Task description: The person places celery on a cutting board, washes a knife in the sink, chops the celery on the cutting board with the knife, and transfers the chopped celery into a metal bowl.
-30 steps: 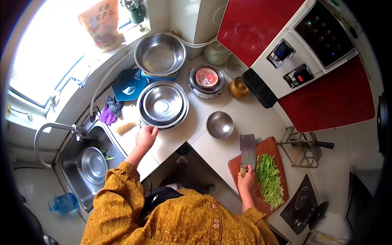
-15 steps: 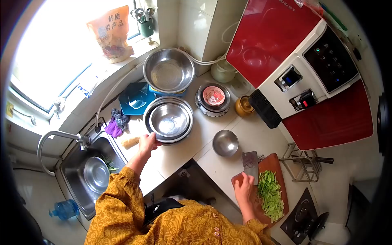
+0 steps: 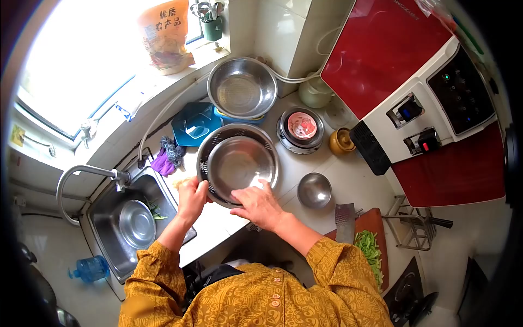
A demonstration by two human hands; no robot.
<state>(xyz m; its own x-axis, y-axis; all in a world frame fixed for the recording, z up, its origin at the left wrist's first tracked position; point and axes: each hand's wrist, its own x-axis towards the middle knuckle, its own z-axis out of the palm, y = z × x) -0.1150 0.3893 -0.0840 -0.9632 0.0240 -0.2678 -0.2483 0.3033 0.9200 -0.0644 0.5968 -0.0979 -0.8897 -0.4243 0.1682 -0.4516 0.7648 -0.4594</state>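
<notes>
A steel colander [image 3: 205, 158] with holes in its wall stands on the counter, and a smaller steel basin [image 3: 239, 163] sits inside it. My left hand [image 3: 192, 197] is closed on the colander's left near rim. My right hand [image 3: 259, 206] grips the near edge of the inner basin, with some fingers over its rim; the underside of that grip is hidden. To the right, a small steel bowl [image 3: 315, 190] stands near a cleaver [image 3: 345, 222]. The cleaver lies at the edge of a wooden cutting board [image 3: 376, 219] holding chopped green vegetables [image 3: 369, 249], partly covered by my right sleeve.
On the left is a sink [image 3: 109, 248] with a curved faucet [image 3: 68, 185] and a metal basin [image 3: 137, 224] inside. Behind the colander stand a large basin [image 3: 242, 88] and a blue tray [image 3: 188, 131]. A red-and-white water dispenser [image 3: 430, 117] rises at the right.
My right hand has left the cleaver and cutting board and moved left onto the inner basin. My left hand stays at the colander's rim. The camera view has shifted slightly.
</notes>
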